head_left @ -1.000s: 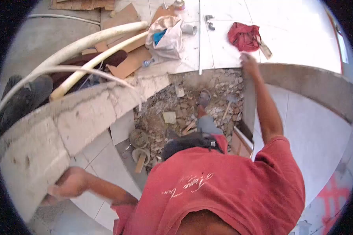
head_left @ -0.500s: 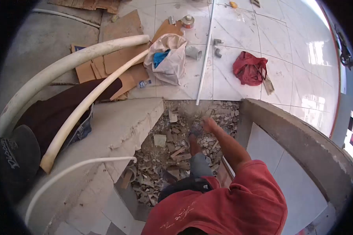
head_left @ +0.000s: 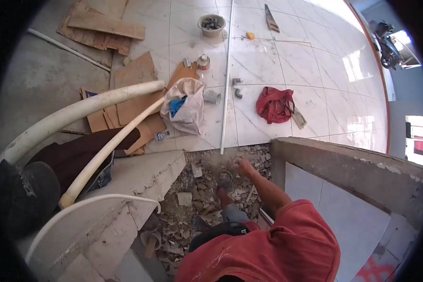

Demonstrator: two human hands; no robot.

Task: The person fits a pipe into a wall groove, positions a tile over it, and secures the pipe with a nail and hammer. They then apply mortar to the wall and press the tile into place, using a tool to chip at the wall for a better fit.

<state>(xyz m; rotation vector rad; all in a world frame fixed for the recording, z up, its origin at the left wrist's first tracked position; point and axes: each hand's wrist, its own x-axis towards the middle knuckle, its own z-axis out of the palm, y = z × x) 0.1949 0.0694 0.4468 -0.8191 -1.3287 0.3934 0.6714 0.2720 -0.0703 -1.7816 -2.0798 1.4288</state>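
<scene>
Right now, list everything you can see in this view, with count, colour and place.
thick pipes: 2, cream, left, across the cardboard
thin pipe: 1, white, lying on the tiles, its end at the pit edge
curved hose: 1, white, lower left over the concrete ledge
cardboard: several sheets, brown, upper left
bag: 1, off-white with blue inside, centre
cloth: 1, red, on the tiles
bowl: 1, grey, top centre
can: 1, small, above the bag
fittings: 2, grey, beside the thin pipe
rubble: many pieces, grey, in the pit
motorbike: 1, dark, far top right
right hand: 1, over the rubble
left hand: not in view
</scene>
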